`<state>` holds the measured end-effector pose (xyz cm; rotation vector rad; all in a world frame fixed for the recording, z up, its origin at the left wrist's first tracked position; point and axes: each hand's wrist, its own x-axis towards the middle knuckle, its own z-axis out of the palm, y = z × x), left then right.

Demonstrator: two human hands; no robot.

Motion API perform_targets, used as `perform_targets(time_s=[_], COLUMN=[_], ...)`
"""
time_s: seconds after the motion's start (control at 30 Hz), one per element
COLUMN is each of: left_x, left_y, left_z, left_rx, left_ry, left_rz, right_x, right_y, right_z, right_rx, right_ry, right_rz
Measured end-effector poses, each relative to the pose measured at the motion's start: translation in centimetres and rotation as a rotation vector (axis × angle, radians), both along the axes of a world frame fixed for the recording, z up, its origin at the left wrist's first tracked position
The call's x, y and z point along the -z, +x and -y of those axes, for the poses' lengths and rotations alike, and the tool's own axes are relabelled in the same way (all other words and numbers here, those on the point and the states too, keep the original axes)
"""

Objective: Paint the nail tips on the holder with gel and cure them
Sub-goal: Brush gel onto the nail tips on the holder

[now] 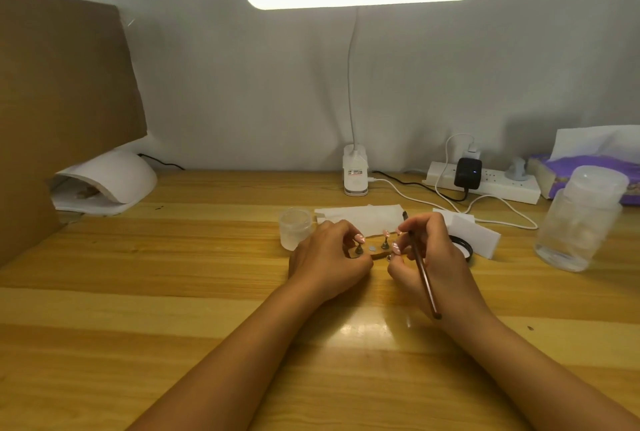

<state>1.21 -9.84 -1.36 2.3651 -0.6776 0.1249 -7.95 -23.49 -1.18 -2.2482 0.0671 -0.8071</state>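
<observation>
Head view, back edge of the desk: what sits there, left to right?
Left to right: white curing lamp → clip base of the desk lamp → white power strip → purple tissue pack.

Other things on the wooden table point(173, 309)
A lit lamp point(355, 174) stands beyond the right hand point(433, 250); further right are a power strip point(502, 184), a tissue box point(571, 165) and a clear jar point(578, 222). Far left of the left hand point(325, 257) stands cardboard point(62, 101).
</observation>
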Motion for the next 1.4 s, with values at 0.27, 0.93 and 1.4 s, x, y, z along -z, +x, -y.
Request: perform_targets(time_s=[0.27,0.93,1.4], left_x=[0.0,-0.1,-0.4], left_y=[-0.3,-1.1,-1.3], left_z=[-0.1,-0.1,0.0], left_rx=[0.107,0.257,0.27], left_ry=[-0.019,-0.07,-0.078], left_rz=[0.015,0.071,0.054], right_x=[0.2,0.7,0.7], right_y=[-0.3,-0.1,-0.1], right_z=[-0.5,0.0,0.1], right_rx=[0.091,0.078,0.041], right_ry=[-0.201,-0.277,-0.24], right_rz=[0.064,0.062,-0.073])
